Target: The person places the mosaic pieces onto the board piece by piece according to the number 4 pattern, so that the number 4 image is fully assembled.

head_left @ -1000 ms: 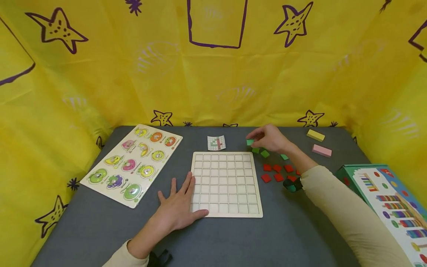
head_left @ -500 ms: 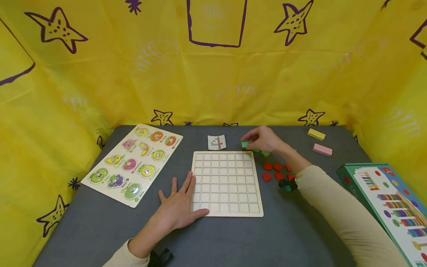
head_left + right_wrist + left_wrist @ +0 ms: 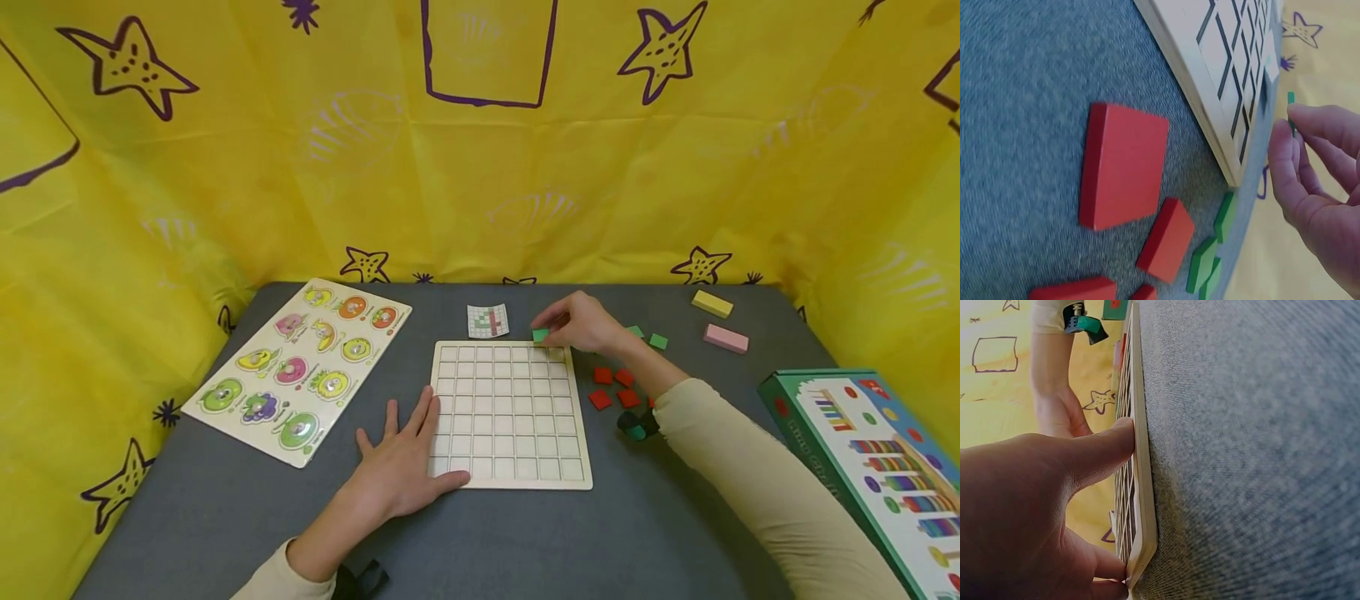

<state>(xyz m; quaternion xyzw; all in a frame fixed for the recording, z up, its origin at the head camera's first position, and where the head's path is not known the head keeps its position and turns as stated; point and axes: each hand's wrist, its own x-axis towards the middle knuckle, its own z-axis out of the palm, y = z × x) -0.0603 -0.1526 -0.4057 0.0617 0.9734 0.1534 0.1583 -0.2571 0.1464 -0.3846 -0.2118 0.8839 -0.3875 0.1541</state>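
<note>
A wooden grid board [image 3: 512, 414] with square recesses lies on the grey table. My left hand [image 3: 399, 472] rests at its near left corner, fingers spread; in the left wrist view the thumb [image 3: 1113, 440] presses on the board's rim. My right hand [image 3: 585, 323] pinches a small green square tile [image 3: 540, 335] between thumb and fingers, above the board's far edge. In the right wrist view that tile [image 3: 1291, 112] is seen edge-on, off the table. Just beyond the board lies a small paper card [image 3: 487, 321] printted with a green and red grid pattern.
Several red tiles [image 3: 601, 400] and green tiles [image 3: 658, 342] lie right of the board. Farther right are a yellow block [image 3: 712, 303], a pink block [image 3: 725, 338] and a colourful box [image 3: 862, 450]. A fruit puzzle board [image 3: 300, 371] lies on the left.
My right hand has moved left with the green tile, from above the loose green tiles to the board's far edge. The left hand has stayed in place.
</note>
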